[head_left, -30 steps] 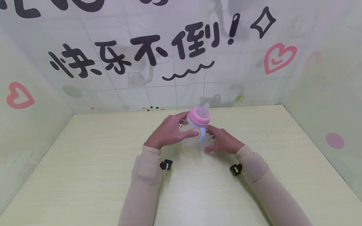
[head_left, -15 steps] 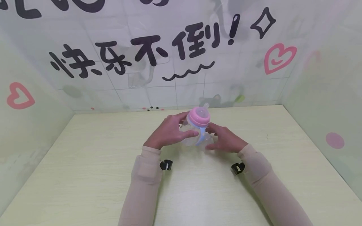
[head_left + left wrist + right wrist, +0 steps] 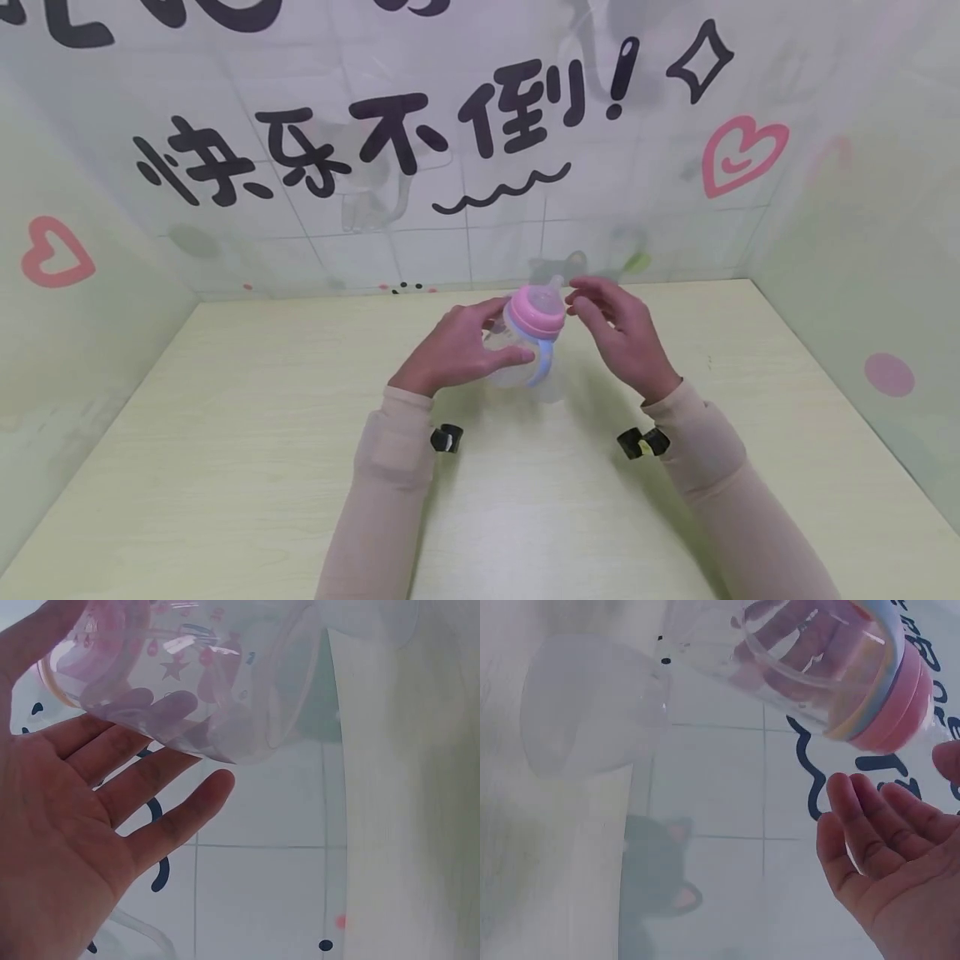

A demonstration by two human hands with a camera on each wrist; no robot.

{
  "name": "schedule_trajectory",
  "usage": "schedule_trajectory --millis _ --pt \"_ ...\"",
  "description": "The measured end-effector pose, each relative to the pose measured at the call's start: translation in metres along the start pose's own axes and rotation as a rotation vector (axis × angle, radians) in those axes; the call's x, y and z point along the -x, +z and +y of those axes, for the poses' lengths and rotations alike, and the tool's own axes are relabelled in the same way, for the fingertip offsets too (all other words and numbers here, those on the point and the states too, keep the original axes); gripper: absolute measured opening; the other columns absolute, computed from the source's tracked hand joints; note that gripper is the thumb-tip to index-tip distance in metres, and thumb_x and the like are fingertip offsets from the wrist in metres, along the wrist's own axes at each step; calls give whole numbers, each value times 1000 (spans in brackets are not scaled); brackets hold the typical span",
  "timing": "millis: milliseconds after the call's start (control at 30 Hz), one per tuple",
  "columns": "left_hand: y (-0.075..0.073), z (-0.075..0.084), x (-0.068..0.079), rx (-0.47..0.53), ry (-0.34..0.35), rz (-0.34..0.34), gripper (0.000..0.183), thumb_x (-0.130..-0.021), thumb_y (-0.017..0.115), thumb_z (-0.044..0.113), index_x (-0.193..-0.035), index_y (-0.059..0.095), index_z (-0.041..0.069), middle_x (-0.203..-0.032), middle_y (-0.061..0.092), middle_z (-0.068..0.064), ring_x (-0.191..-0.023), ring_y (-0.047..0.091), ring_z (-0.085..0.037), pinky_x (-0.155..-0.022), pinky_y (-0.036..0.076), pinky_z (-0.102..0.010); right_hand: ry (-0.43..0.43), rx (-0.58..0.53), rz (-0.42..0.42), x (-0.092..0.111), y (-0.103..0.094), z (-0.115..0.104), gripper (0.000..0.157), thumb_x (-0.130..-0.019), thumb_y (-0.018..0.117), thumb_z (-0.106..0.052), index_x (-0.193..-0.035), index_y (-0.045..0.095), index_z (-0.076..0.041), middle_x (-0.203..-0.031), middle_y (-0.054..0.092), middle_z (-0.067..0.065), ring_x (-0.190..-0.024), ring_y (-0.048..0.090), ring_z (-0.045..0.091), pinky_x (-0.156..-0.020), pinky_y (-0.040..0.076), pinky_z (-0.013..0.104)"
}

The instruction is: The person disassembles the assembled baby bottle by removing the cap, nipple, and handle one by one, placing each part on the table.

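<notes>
A clear baby bottle (image 3: 536, 312) with a pink collar, a pale teat and a blue handle leans to the right. Thumb and fingers of my left hand (image 3: 453, 350) hold it round its body; in the left wrist view pink prints show on the bottle (image 3: 180, 664). Whether its base touches the table I cannot tell. Just right of the teat is my right hand (image 3: 626, 337), fingers loosely bent, with a gap to the bottle in the right wrist view. A translucent cap (image 3: 592, 705) stands on the table beside the bottle, partly behind it in the head view.
The pale wooden table (image 3: 247, 450) ends at a back wall (image 3: 360, 258) printed with black characters, close behind the bottle. Side walls rise at left and right. Black wrist mounts (image 3: 642, 442) stick out from both sleeves.
My right hand has let go of the translucent cap, leaving it on the table, and has risen to beside the teat. The left hand and bottle have shifted slightly right.
</notes>
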State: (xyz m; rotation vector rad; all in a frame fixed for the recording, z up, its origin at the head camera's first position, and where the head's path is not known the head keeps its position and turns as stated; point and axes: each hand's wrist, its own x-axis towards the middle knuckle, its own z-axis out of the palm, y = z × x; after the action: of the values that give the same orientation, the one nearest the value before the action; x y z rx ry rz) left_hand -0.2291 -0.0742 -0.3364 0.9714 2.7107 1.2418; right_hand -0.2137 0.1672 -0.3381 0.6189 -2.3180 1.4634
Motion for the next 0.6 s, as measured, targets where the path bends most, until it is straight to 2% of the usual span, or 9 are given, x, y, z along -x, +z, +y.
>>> schedule_trajectory --millis 267,400,600 --pt "2 7 0 -30 -1 -7 66 -82 79 45 -140 58 21 -122 68 5 -107 66 -17 -94 51 -38 8 48 37 5 13 -13 47 -90 73 -18 -131 57 -2 -109 68 12 -98 63 24 -78 49 40" --pt "4 8 -1 -53 12 -2 68 -81 80 46 -139 58 20 -121 69 4 -106 65 -16 -93 51 -38 4 73 83 6 15 -14 54 -84 79 -22 -129 58 -4 -107 68 9 -96 63 20 -76 48 39" --pt "4 8 -1 -80 10 1 68 -81 80 47 -139 58 20 -120 69 4 -106 65 -14 -93 51 -37 -12 53 117 5 15 -13 56 -81 83 -21 -128 58 -4 -104 69 9 -95 65 20 -76 48 37"
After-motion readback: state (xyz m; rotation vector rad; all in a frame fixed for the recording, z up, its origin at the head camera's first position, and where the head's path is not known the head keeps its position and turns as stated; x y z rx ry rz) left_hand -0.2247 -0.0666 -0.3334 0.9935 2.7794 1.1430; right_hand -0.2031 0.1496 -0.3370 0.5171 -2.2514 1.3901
